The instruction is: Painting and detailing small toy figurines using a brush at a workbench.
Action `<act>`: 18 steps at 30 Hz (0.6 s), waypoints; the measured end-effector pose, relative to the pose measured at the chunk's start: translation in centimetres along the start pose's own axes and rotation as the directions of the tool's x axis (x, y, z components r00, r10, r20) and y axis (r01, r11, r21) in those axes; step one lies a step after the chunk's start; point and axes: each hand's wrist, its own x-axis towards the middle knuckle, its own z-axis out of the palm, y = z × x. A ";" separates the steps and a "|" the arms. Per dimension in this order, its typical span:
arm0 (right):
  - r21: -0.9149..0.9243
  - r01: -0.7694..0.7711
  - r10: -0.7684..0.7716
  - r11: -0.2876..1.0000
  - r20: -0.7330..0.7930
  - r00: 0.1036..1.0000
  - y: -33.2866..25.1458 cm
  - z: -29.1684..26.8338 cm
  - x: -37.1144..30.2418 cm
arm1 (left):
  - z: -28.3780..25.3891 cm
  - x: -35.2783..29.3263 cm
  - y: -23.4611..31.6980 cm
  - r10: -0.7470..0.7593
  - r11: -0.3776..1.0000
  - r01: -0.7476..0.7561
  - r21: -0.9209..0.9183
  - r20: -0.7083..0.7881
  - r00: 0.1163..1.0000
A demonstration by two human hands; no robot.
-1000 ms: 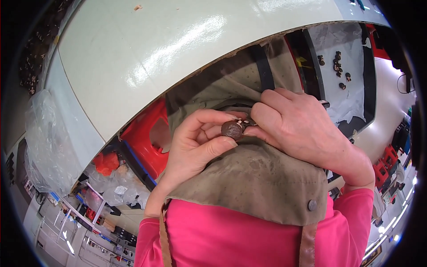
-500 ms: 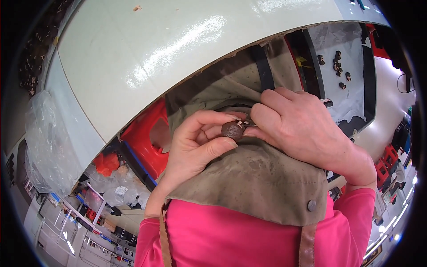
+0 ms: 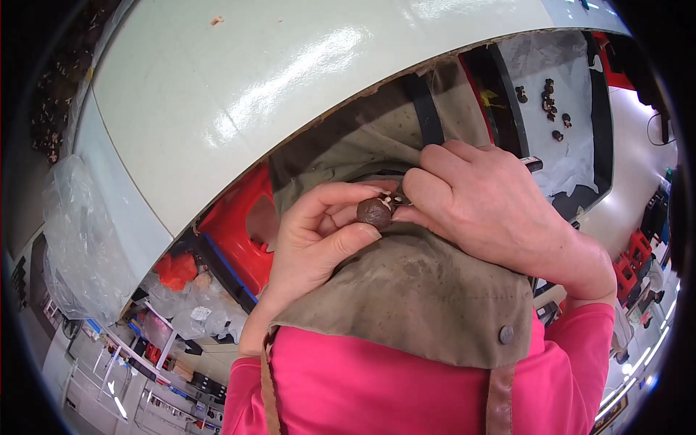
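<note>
Pinching a small round dark-brown piece, with pale bits on its upper right, in the left hand between thumb and fingertips, over the olive-brown apron. Curling the right hand beside the piece, on its right; cannot tell the contents of those partly hidden fingers.

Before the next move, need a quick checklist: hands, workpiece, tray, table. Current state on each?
1. Left hand pinching the round brown piece: ok.
2. Right hand at the piece's pale-flecked side: ok.
3. Tool inside right hand's curled fingers: cannot tell, the hand hides it.
4. Apron spread below the piece: ok.
5. Small dark pieces lying on the white sheet: ok.
6. Table free of scraps: not ok, small scrap there.
</note>
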 end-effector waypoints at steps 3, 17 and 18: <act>-0.019 0.028 -0.028 0.999 0.003 1.000 0.1 -0.4 -0.1 | 0.0 0.0 -0.1 -0.008 1.000 0.008 -0.011 -0.009 1.000; -0.011 0.021 -0.021 1.000 0.000 1.000 0.2 -0.5 -0.1 | 0.3 0.3 0.2 -0.013 1.000 0.013 0.001 -0.024 1.000; -0.011 0.028 -0.028 1.000 0.009 1.000 0.3 -0.5 0.0 | 0.3 0.3 0.3 -0.022 1.000 0.022 0.003 -0.031 0.999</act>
